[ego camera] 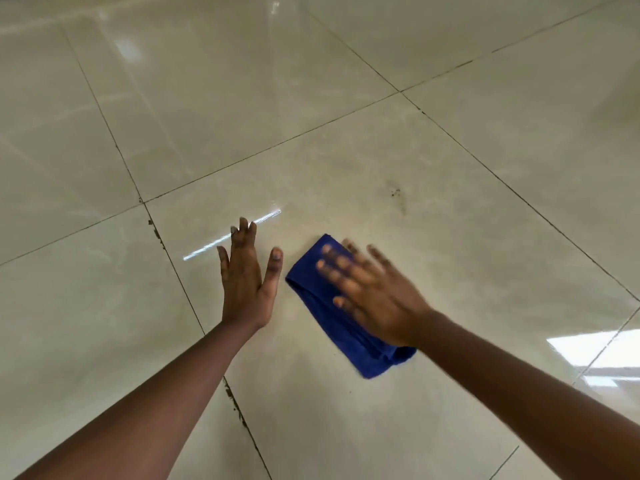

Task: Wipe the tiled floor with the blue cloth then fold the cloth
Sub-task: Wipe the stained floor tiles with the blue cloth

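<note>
Cloth (313,289): blue, folded, flat on floor (450,150). My right hand (374,296): fingers spread, palm pressing cloth, blurred. My left hand (247,282): at cloth's 9 o'clock, splayed flat, holding nothing. Dark specks (396,194): 1 o'clock of cloth.

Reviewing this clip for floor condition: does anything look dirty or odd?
Yes: dark specks mark the tile beyond the blue cloth, unwiped. The right hand lies flat on the cloth; the left hand is bare.

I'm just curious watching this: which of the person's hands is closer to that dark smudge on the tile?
Right. The right hand lies flat on the blue cloth, below the dark smudge. The left hand rests on the bare tile farther to the smudge's lower left.
</note>
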